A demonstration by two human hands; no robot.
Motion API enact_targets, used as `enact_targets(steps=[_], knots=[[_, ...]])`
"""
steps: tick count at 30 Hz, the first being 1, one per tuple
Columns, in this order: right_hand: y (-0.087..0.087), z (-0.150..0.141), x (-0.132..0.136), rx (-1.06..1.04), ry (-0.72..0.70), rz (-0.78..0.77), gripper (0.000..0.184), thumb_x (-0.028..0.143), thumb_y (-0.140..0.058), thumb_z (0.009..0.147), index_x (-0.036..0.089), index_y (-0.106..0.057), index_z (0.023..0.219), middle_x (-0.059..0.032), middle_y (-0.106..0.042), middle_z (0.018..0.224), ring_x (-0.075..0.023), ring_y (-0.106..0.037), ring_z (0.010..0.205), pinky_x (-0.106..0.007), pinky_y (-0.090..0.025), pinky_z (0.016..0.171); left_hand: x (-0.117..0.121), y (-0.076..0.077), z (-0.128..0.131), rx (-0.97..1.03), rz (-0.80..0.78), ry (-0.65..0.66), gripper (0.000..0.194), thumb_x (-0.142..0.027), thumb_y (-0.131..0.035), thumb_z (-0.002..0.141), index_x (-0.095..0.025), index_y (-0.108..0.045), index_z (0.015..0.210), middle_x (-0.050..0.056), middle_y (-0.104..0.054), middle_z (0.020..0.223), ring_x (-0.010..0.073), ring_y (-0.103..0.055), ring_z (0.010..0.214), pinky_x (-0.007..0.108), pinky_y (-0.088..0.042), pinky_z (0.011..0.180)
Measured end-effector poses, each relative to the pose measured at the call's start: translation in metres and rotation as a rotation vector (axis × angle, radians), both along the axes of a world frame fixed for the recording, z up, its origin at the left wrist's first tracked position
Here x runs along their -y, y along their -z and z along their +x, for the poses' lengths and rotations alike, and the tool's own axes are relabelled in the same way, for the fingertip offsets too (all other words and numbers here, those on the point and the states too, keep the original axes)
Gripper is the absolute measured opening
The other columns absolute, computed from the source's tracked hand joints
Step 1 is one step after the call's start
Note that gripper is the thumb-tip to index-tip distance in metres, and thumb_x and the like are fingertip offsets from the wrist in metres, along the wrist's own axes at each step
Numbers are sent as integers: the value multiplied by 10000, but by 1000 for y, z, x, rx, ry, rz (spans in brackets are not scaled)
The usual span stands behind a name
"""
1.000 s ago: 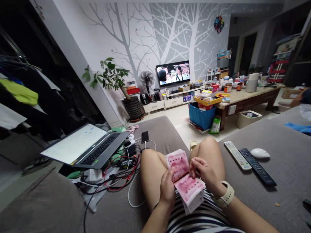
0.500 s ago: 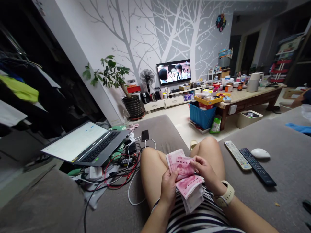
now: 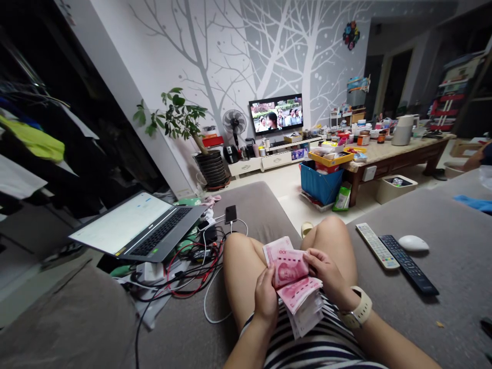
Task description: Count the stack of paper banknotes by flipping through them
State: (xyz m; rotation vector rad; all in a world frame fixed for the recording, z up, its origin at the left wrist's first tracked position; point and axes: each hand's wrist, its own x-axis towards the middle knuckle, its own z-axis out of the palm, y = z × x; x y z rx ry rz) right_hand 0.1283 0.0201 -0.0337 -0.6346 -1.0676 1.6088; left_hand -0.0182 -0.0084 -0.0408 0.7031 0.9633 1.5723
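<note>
A folded stack of pink 100 banknotes (image 3: 291,270) is held above my lap, its front portrait showing. My left hand (image 3: 266,293) is closed on the left side of the stack, thumb on the face of the notes. At the upper right corner of the top note, my right hand (image 3: 324,267) pinches the edge between thumb and fingers. The lower notes (image 3: 306,312) bend down toward the striped clothing (image 3: 326,353), their pale sides fanned. A cream watch (image 3: 357,309) is on my right wrist.
On the sofa to the right lie a white remote (image 3: 377,246), a black remote (image 3: 409,265) and a white mouse (image 3: 413,243). Leftward are an open laptop (image 3: 161,233), tangled cables (image 3: 196,266) and a phone (image 3: 231,214). A cluttered table (image 3: 384,156) stands ahead.
The top note now lies flatter with its portrait in fuller view. My left thumb has drawn back toward the left edge of the notes. The television picture is different.
</note>
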Motion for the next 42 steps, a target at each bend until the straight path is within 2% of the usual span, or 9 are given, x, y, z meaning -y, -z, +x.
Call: enact_targets(steps=[15,21,25,30,36,39,42], knots=[[-1,1,-1,-7,1,-9,394,454,-632,747,175,-406,586,84,-289,482,-57,-177,443,-232,-100,432,-1,-3,1,6,-31,-12,314,-358,-626,702,-118,-696,893,84,-725,865,233,-643,878,349,-469,819],[1,1,-2,-34,-15,-9,393,443,-631,754,177,-398,583,88,-290,466,-51,-175,427,-231,-95,428,-3,-1,-1,-6,-29,-65,289,-331,-638,688,-123,-699,879,75,-725,880,215,-633,914,318,-454,852],[0,1,-2,-29,2,-4,383,441,-627,758,173,-420,579,87,-320,450,-48,-192,404,-228,-97,419,-3,-4,-1,-1,-16,11,302,-365,-620,703,-125,-696,870,88,-727,869,240,-647,879,354,-476,823],[-5,0,-1,58,-13,60,399,514,-528,804,164,-506,616,28,-485,446,-76,-352,392,-227,-163,414,2,-15,4,18,11,89,290,-346,-608,727,-114,-693,880,99,-729,877,246,-660,859,355,-475,832],[-9,1,-2,73,90,40,370,446,-720,649,179,-464,639,63,-468,500,-67,-345,431,-218,-238,447,5,-19,7,107,2,216,338,-307,-612,744,-114,-653,1018,117,-729,860,265,-672,834,395,-495,793],[-8,1,-3,73,104,42,340,423,-712,664,175,-480,662,53,-482,546,-74,-352,470,-219,-243,464,6,-19,6,103,14,240,376,-283,-626,736,-120,-628,1075,117,-726,884,267,-670,846,394,-499,785],[-6,1,-2,84,81,35,327,413,-676,706,169,-474,626,64,-417,520,-71,-312,472,-219,-217,465,6,-20,6,81,14,233,395,-282,-635,729,-116,-623,1087,119,-725,896,268,-666,858,387,-497,786]])
